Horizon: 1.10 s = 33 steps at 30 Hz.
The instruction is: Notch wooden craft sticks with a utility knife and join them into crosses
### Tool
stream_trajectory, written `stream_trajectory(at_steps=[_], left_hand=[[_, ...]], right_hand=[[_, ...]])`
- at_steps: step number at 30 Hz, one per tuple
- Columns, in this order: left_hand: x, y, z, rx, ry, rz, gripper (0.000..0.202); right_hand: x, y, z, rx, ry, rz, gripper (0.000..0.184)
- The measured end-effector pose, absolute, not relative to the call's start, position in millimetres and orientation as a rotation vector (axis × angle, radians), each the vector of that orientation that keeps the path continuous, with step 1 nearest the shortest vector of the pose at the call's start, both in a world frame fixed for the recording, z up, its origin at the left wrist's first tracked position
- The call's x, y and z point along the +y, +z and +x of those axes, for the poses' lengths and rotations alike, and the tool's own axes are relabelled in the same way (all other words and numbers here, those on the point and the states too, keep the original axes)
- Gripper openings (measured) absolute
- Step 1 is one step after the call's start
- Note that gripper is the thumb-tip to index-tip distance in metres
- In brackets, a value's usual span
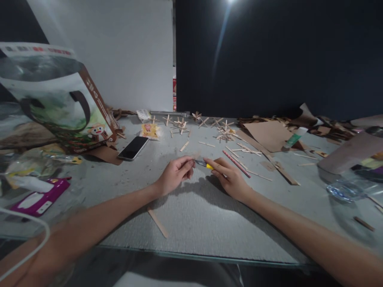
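Observation:
Above the middle of the table, my right hand is closed around a yellow-handled craft knife. Its grey blade points left, close to the fingertips of my left hand. The left fingers are pinched together; a faint pale sliver shows by their tips, too blurred to name. A flat wooden stick lies near the front edge, below my left forearm. Beyond my hands are loose wooden sticks, and a red patterned pencil lies right of my right hand.
Crossed-stick pieces stand along the back. A phone, a small yellow packet and a large printed bag are at left, with a purple item. Cardboard, a glue stick and a clear plastic object are right.

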State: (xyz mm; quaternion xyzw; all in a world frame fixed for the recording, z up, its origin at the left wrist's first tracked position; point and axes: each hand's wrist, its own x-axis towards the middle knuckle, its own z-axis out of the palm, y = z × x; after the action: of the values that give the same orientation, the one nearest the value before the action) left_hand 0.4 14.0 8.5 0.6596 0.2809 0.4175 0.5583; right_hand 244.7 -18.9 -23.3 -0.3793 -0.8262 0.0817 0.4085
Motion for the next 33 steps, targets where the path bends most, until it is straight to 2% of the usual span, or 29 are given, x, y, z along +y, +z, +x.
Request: stream_trajectory(at_steps=[7, 33], left_hand=[[13.5, 5.9, 1.0, 0.610, 0.900, 1.554, 0.052], [8.2, 0.8, 5.0, 0.550, 0.932, 1.522, 0.055]], right_hand=[[-18.4, -24.9, 244.8, -2.078, 0.224, -0.893, 0.046], [-11.8, -30.4, 245.6, -2.063, 0.212, -0.846, 0.048]])
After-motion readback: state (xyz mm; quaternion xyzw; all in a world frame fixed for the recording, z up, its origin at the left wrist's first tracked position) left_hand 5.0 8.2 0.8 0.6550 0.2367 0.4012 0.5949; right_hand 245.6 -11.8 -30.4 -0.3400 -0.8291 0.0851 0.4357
